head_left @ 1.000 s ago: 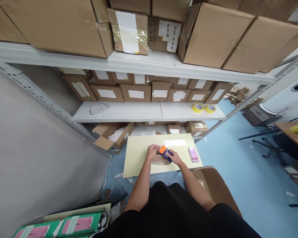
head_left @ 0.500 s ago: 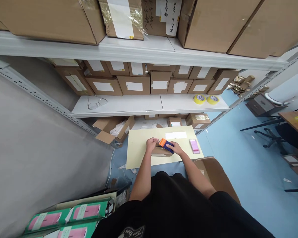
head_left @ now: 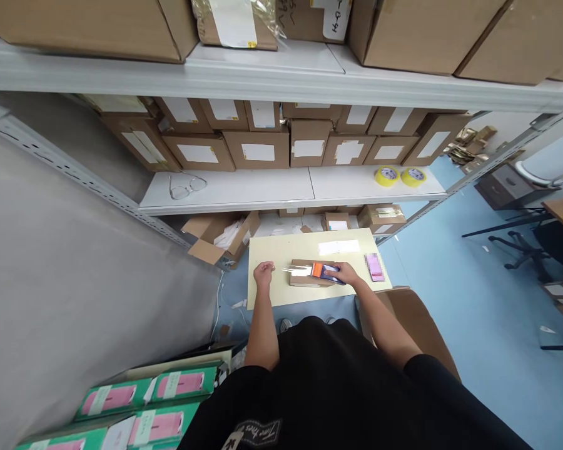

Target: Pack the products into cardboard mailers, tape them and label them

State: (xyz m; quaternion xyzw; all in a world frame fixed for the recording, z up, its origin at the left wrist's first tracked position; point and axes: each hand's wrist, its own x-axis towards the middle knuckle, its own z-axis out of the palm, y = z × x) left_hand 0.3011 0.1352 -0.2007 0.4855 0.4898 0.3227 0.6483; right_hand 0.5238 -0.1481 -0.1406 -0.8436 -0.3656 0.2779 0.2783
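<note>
My right hand is wrapped round an orange and dark-blue object that looks like a tape dispenser, held over a small brown carton. From its orange end a shiny pale strip stretches left across the carton and a little past its left edge. My left hand is raised over the left part of the pale yellow tabletop, apart from the carton. Its fingers are pinched together; what they hold, if anything, is too small to tell.
A white paper and a blurred pink item lie on the tabletop. Beyond it, the shelf bears labelled cartons, eyeglasses and yellow tape rolls. Open cartons stand at back left and near my right arm.
My left hand has moved left, away from the orange end. My right hand has shifted right and levelled the object, and the shiny strip now shows between them. The camera view has shifted slightly.
</note>
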